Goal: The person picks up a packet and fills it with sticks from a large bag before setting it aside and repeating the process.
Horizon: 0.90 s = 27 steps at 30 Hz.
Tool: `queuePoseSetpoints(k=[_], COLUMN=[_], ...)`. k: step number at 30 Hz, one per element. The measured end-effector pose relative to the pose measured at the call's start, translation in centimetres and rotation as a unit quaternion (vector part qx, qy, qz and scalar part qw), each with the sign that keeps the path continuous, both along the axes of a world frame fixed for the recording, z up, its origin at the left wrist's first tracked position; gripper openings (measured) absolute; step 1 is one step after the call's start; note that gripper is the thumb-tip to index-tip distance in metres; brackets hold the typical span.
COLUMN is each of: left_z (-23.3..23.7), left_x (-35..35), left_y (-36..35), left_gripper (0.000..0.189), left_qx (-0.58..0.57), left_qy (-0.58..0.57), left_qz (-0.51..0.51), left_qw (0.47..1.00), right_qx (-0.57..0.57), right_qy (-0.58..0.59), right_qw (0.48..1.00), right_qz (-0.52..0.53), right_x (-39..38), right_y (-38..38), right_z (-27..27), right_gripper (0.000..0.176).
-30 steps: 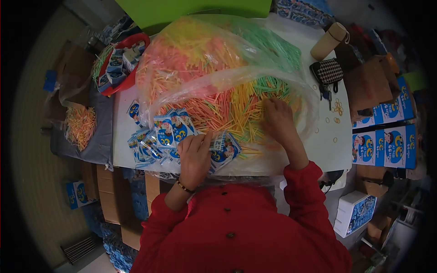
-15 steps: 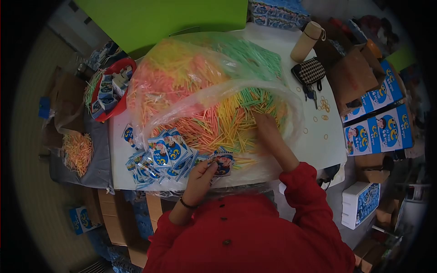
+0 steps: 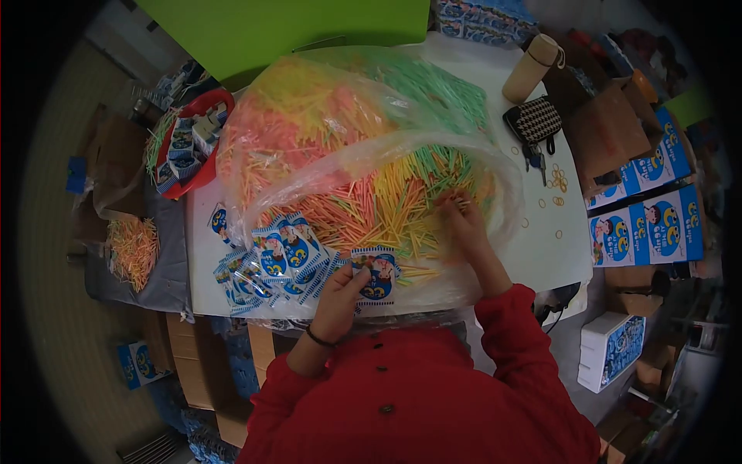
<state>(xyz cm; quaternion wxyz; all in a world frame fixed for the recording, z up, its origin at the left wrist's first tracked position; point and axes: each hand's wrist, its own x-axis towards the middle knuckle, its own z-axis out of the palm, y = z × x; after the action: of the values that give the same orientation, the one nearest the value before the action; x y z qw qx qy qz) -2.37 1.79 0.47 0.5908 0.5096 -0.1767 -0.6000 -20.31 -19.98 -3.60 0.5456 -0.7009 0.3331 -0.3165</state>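
Observation:
My left hand point(image 3: 338, 303) pinches a small blue printed packet point(image 3: 379, 272) by its left side, at the front edge of the table. Beside it lies a heap of similar blue-and-white packets point(image 3: 284, 251). A large clear plastic bag point(image 3: 340, 158) spreads over the table, full of thin pink, yellow and green sticks point(image 3: 398, 203). My right hand point(image 3: 464, 228) is at the bag's open mouth, over the right part of the sticks, fingers closed. A few light stick ends appear to show at its fingertips; the rest of its grip is hidden.
A red basket point(image 3: 202, 172) with packets stands at the left, near a pile of sticks point(image 3: 133, 251) on a grey cover. On the right of the white table point(image 3: 545, 255) are a beige bottle point(image 3: 532, 69), a checked pouch point(image 3: 532, 120), keys and rubber bands point(image 3: 558, 179). Printed boxes point(image 3: 645, 228) stand beyond.
My right hand has drawn back slightly from among the sticks, and its fingers now show. The packet in my left hand has turned more face-up. The view has shifted a little.

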Motion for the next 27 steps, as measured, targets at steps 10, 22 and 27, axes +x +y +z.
queuePoseSetpoints(k=[10, 22, 27], left_z=[-0.1, -0.1, -0.3], left_x=[-0.4, -0.5, -0.6], left_y=[-2.2, -2.2, -2.1], left_gripper=[0.026, 0.018, 0.019], left_qx=[0.009, -0.067, -0.069], left_qy=[0.176, -0.028, -0.149], left_qz=[0.033, 0.025, 0.0], left_qw=[0.984, 0.997, 0.986], right_qx=[0.281, 0.24, 0.293], right_qy=[-0.243, -0.203, -0.348], right_qw=[0.922, 0.949, 0.887], right_qz=[-0.106, -0.039, 0.086], right_x=[0.9, -0.5, 1.4], right_y=[1.2, 0.9, 4.6], right_z=[2.0, 1.9, 8.6], right_gripper=[0.022, 0.016, 0.019])
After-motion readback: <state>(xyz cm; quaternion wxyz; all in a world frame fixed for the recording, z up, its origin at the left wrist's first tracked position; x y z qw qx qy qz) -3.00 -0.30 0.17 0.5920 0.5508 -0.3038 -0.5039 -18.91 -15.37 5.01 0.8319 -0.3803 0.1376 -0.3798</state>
